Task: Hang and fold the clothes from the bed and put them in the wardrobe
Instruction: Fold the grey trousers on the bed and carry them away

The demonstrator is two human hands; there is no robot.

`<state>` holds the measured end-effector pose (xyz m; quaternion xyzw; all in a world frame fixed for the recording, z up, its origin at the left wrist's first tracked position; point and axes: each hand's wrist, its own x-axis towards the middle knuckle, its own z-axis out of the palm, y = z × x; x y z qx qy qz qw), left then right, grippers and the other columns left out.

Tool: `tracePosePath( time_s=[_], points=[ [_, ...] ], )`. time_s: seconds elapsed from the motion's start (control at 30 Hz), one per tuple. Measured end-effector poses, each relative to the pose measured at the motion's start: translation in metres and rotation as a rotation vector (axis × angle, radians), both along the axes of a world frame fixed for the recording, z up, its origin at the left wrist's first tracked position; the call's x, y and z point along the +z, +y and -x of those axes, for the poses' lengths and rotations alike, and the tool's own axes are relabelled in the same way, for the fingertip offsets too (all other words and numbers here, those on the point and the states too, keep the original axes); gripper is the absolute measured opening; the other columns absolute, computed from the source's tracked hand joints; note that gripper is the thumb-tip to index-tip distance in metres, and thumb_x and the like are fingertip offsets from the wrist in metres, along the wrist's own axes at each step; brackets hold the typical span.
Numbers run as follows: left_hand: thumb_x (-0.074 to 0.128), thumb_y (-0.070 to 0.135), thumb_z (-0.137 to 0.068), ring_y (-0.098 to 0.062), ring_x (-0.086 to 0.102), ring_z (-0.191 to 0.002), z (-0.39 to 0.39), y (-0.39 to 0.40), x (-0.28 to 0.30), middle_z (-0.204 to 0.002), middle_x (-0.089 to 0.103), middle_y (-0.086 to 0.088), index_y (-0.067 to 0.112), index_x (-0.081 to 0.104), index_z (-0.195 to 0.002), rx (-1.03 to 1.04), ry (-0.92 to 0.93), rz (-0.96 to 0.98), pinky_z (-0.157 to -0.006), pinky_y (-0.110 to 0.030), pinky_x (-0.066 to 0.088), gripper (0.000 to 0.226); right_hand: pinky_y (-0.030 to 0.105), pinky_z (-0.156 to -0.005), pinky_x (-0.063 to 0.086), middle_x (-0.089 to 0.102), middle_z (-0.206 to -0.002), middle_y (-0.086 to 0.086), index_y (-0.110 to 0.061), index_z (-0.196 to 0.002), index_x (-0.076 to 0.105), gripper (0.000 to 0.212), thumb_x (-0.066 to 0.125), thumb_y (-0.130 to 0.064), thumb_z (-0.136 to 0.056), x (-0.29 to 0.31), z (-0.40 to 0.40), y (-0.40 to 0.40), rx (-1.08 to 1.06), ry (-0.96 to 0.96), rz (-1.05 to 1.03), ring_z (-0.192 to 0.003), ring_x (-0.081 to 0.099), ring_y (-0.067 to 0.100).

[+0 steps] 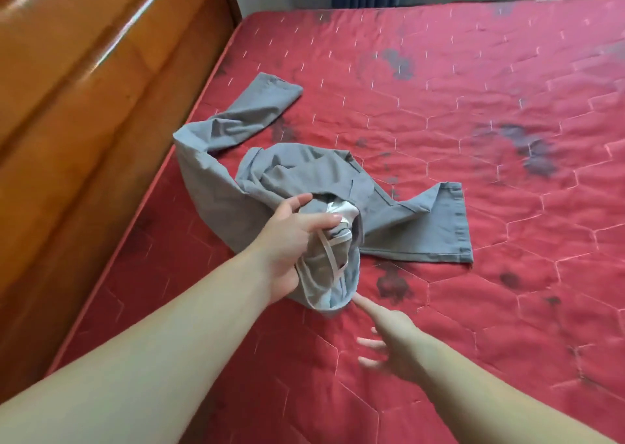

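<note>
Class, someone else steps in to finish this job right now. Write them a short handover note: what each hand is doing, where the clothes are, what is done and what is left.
Left hand: grips the waistband end of the grey trousers, lifting it slightly off the bed.
Right hand: open, fingers spread, one fingertip reaching toward the waistband edge; holds nothing.
Trousers: crumpled and twisted on the red quilted bed, one leg trailing toward the wooden headboard, the other lying to the right.
Done: nothing folded yet that can be seen.
Left: straighten and fold the trousers, then take them to the wardrobe, which is out of view.
</note>
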<state>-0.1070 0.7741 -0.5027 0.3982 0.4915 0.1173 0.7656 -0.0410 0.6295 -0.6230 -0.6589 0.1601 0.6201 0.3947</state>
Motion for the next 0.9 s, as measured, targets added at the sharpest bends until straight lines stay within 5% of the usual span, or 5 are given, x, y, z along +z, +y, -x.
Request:
tracePosePath(
  time_s=[0.13, 0.33, 0.5, 0.73, 0.9],
  points=[
    [0.074, 0.000, -0.077, 0.012, 0.064, -0.067, 0.030, -0.055, -0.016, -0.107, 0.057, 0.009, 0.025, 0.045, -0.132, -0.205, 0.130, -0.245, -0.054, -0.008, 0.048, 0.067, 0.025, -0.056, 0.047, 0.064, -0.081, 0.003, -0.016, -0.131, 0.047, 0.058, 0.075, -0.021, -0.080, -0.015, 0.021, -0.023, 0.046, -0.074, -0.164, -0.063, 0.060, 0.014],
    [0.075, -0.003, -0.070, -0.003, 0.068, -0.068, 0.045, -0.129, -0.007, -0.107, 0.057, 0.004, 0.041, 0.039, -0.130, -0.428, 0.219, -0.443, -0.063, -0.026, 0.058, 0.083, 0.038, -0.105, 0.036, 0.018, -0.151, 0.002, -0.035, -0.149, 0.016, 0.108, 0.083, -0.043, -0.064, 0.020, -0.018, -0.072, 0.446, -0.997, -0.158, -0.134, 0.032, 0.024],
    [0.065, 0.003, -0.067, -0.006, 0.054, -0.044, 0.048, -0.152, 0.032, -0.067, 0.056, 0.009, 0.055, 0.031, -0.128, -0.798, 0.294, -0.759, -0.043, -0.024, 0.045, 0.087, 0.039, -0.078, 0.048, 0.066, -0.101, 0.003, -0.018, -0.091, 0.062, 0.014, 0.060, -0.019, -0.077, 0.077, -0.050, -0.072, 1.090, -1.325, -0.330, -0.100, 0.060, 0.031],
    [0.049, -0.004, -0.077, -0.027, 0.059, -0.091, 0.044, -0.137, 0.143, -0.096, 0.055, 0.003, 0.036, 0.035, -0.134, -0.724, 0.543, -1.365, -0.080, -0.042, 0.049, 0.071, 0.030, -0.063, 0.045, 0.063, -0.084, 0.003, -0.019, -0.083, 0.059, 0.016, 0.059, -0.034, -0.082, 0.247, -0.108, -0.078, 1.635, -1.353, -0.141, -0.077, 0.056, 0.029],
    [0.046, -0.013, -0.079, -0.029, 0.060, -0.087, 0.014, -0.113, 0.270, -0.093, 0.053, -0.002, 0.023, 0.047, -0.131, -0.571, 0.398, -1.755, -0.074, -0.043, 0.051, 0.063, 0.026, -0.054, 0.053, 0.066, -0.065, -0.004, -0.019, -0.074, 0.066, 0.015, 0.068, -0.027, -0.086, 0.417, -0.134, -0.082, 1.334, -1.028, -0.205, -0.059, 0.063, 0.012]
  ],
)
